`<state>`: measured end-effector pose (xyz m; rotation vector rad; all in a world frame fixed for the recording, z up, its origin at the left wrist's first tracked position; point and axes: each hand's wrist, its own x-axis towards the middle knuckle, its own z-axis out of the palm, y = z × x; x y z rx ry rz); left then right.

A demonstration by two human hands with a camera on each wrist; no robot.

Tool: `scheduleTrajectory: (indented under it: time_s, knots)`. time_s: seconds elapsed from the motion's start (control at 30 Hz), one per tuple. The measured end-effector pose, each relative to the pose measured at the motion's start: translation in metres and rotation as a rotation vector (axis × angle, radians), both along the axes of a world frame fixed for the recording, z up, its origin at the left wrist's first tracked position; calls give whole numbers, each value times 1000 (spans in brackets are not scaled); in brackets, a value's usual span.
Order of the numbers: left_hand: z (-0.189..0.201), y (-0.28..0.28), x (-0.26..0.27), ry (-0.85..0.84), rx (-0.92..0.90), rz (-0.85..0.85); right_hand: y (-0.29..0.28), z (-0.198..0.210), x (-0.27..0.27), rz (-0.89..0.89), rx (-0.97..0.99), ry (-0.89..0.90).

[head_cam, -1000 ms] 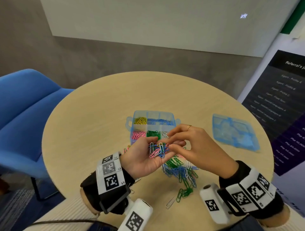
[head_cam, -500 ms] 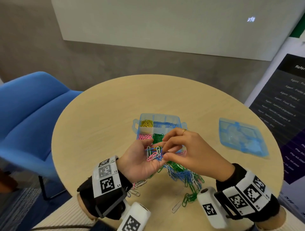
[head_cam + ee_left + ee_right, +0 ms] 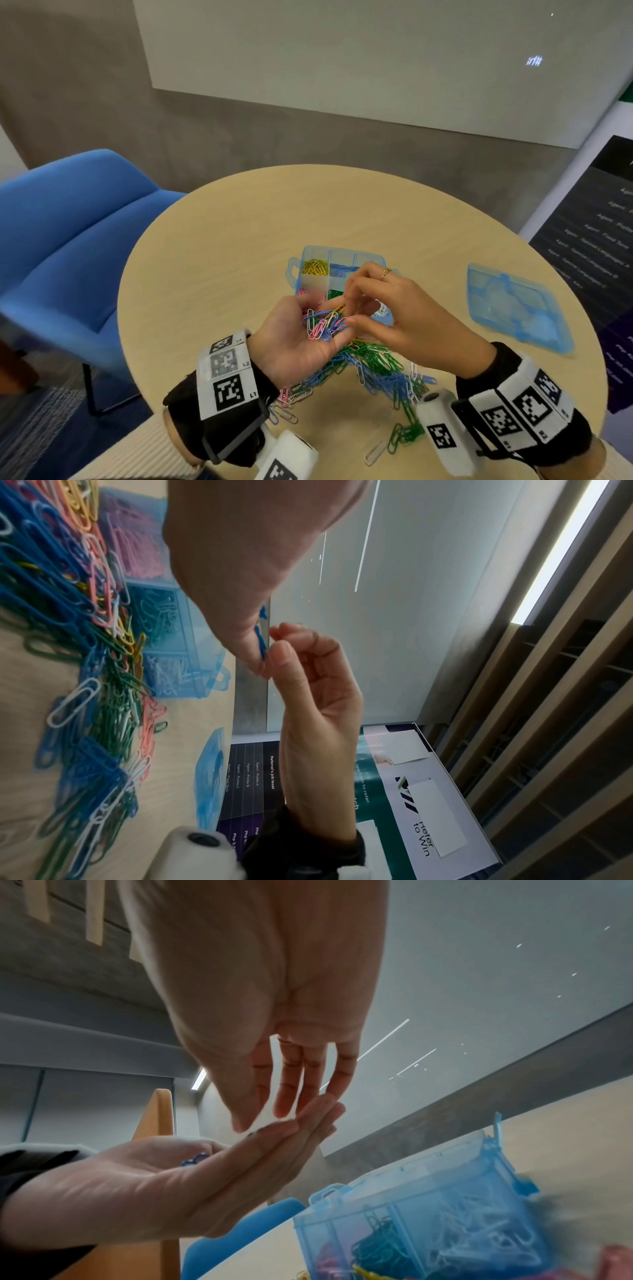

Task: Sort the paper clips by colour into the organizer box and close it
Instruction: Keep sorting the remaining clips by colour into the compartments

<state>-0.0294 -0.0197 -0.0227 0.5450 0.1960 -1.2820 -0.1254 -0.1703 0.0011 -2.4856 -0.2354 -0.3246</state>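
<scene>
Left hand [image 3: 291, 349] flat under mixed clips [image 3: 323, 325], right hand [image 3: 407, 315] pinch narrowed onto them, hold unclear; I note box [image 3: 342, 252] just beyond, far-edge side.

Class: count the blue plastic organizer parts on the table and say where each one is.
2. The organizer box stands at the centre, partly covered by the right hand; its lid lies apart, toward the right edge. No others show.

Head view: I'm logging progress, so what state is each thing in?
Organizer box, open, partly filled by colour.
Lid, off, lying on the table.
Clip pile, loose, unsorted.
Left hand, palm up, carrying mixed clips.
Right hand, pinching those clips.
</scene>
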Motion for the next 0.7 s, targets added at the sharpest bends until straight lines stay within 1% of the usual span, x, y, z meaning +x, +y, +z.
scheduleTrajectory:
  time_s: [0.17,0.33,0.4,0.57,0.7]
  knots:
    - [7,1,0,-34,21,1,3,-8,6,6,-11,2]
    - [4,-1,1,16,33,-4,2,-6,9,-5,-95,-24]
    - [8,-2,0,55,1,3,1,-4,10,-26,-125,-59]
    - [13,-7,-3,58,-36,-19,-2,0,7,-87,-56,-130]
    - [10,-12,-2,90,-8,-27,-3,-4,4,-47,-67,-69]
